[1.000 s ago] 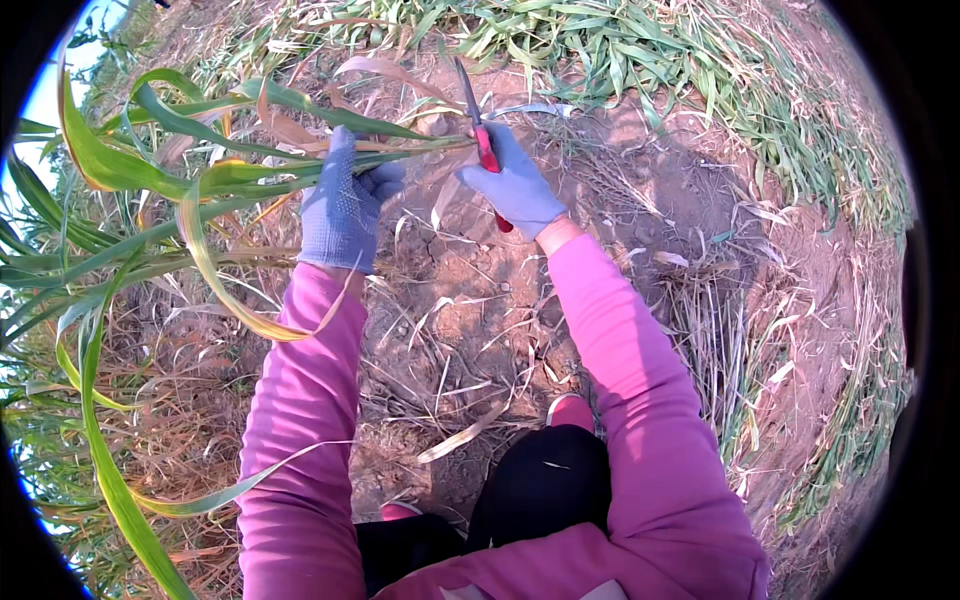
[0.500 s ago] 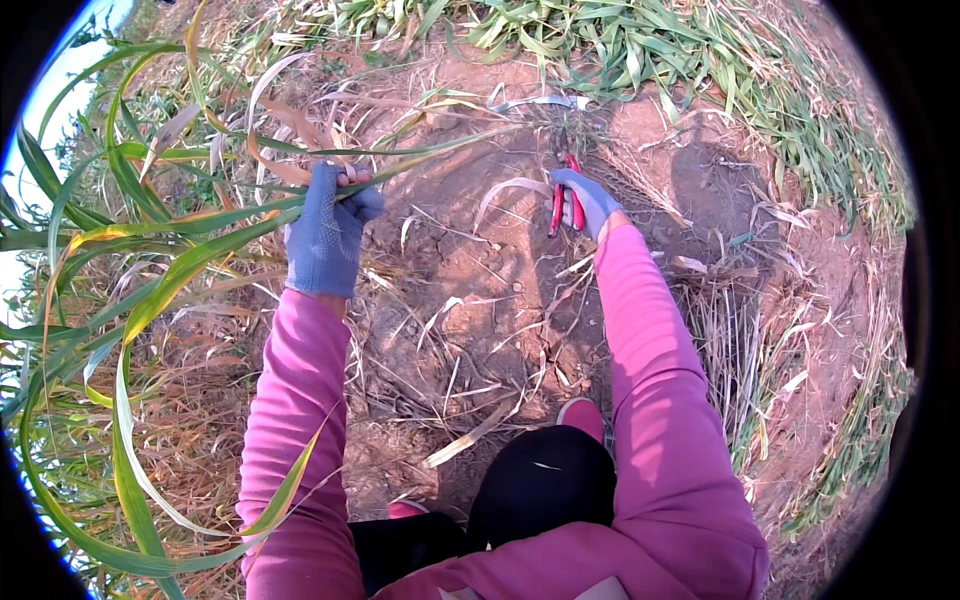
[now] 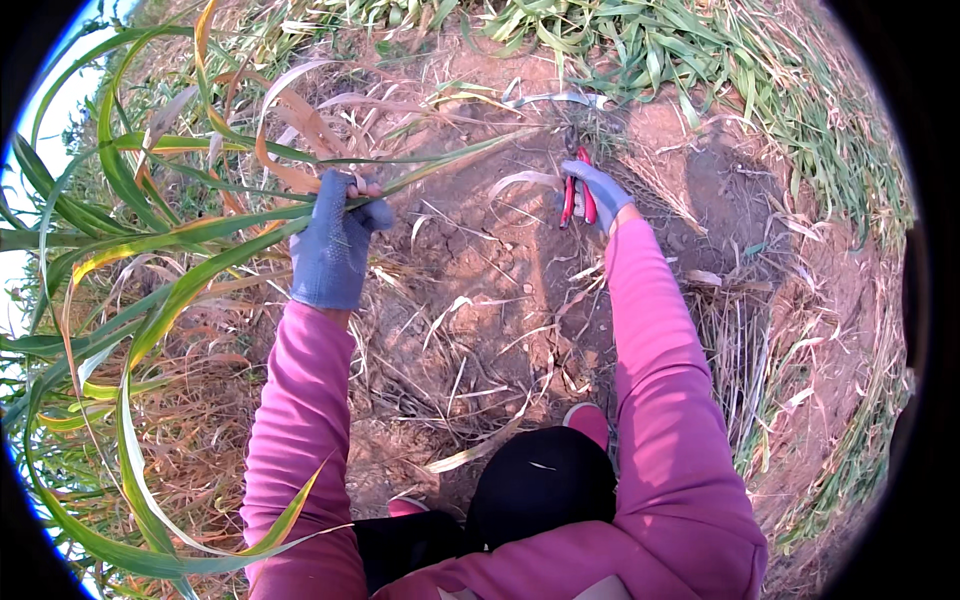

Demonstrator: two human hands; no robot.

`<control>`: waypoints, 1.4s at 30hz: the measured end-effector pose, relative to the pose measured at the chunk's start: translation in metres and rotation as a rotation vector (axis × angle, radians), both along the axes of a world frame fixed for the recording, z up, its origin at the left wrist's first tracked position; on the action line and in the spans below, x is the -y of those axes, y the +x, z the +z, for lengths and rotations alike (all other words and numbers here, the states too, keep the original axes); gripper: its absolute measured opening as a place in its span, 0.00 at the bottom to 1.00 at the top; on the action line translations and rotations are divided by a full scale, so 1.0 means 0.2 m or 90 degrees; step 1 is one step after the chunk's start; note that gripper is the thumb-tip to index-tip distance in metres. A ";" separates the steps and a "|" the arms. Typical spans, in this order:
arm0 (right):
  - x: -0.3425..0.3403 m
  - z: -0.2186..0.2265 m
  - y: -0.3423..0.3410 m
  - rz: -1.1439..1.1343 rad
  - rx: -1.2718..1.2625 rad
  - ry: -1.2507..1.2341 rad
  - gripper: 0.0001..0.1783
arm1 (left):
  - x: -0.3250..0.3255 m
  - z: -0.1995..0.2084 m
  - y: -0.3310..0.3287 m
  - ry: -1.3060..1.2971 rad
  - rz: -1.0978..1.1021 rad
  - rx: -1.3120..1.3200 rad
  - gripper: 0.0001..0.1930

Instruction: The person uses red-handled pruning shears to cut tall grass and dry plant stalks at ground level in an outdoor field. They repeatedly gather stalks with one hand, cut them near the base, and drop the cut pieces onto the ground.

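My left hand [image 3: 338, 240], in a grey glove with bare fingertips, is closed round several green stalks [image 3: 455, 160]. Their long leaves [image 3: 190, 285], green and partly yellowed, trail off to the left. The cut or lower ends point right, toward the pruning shears. My right hand [image 3: 598, 192], gloved too, grips the red-handled pruning shears [image 3: 573, 200], whose dark blades point away from me, near the stalks' tips. Whether the blades touch a stalk I cannot make out. Just beyond the blades lies a curved sickle-like blade [image 3: 560, 98] on the soil.
Cut green plants [image 3: 660, 50] lie heaped at the far right, with more along the right edge. Dry stalks [image 3: 735, 340] lie beside my right arm. Standing plants and dry grass [image 3: 190, 430] fill the left side. Bare soil [image 3: 480, 270] with straw litter is between my arms; my pink shoes [image 3: 588, 422] are below.
The view has shifted slightly, so both hands appear a little lower and further right. The shears' handles look closer together. My left hand keeps its hold on the stalks.
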State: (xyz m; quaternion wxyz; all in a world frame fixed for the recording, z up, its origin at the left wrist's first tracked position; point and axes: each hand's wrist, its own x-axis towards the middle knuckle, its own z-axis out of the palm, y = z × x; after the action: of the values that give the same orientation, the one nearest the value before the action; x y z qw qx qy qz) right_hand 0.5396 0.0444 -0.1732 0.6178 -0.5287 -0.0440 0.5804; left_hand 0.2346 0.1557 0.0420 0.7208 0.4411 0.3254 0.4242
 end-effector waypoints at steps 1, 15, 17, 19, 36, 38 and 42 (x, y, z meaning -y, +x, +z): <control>-0.01 0.03 0.02 0.005 0.026 -0.023 0.15 | 0.00 -0.01 -0.01 -0.003 -0.005 -0.004 0.09; 0.29 0.24 -0.45 0.180 -0.115 0.048 0.15 | -0.02 0.36 -0.56 0.050 0.049 -0.360 0.17; 0.38 0.24 -0.62 0.256 -0.131 0.009 0.17 | 0.01 0.42 -0.69 0.036 -0.055 -0.444 0.19; 0.39 0.14 -0.78 0.364 -0.164 -0.040 0.18 | 0.00 0.40 -0.83 0.059 -0.098 -0.536 0.24; 0.21 -0.01 -1.14 0.396 -0.458 0.035 0.14 | -0.06 0.10 -0.50 0.149 -0.082 -0.248 0.26; 0.23 -0.04 -1.16 0.414 -0.473 0.025 0.14 | -0.09 0.05 -0.51 0.102 -0.045 -0.160 0.20; 0.10 -0.06 -1.19 0.401 -0.431 0.011 0.13 | -0.06 0.06 -0.51 0.098 0.007 -0.106 0.17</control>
State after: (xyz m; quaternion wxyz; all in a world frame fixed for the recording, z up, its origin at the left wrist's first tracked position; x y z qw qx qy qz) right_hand 0.3012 0.0237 -0.1854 0.3951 -0.2651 -0.0030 0.8796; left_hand 0.1317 0.1675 0.0538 0.6531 0.5269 0.3533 0.4135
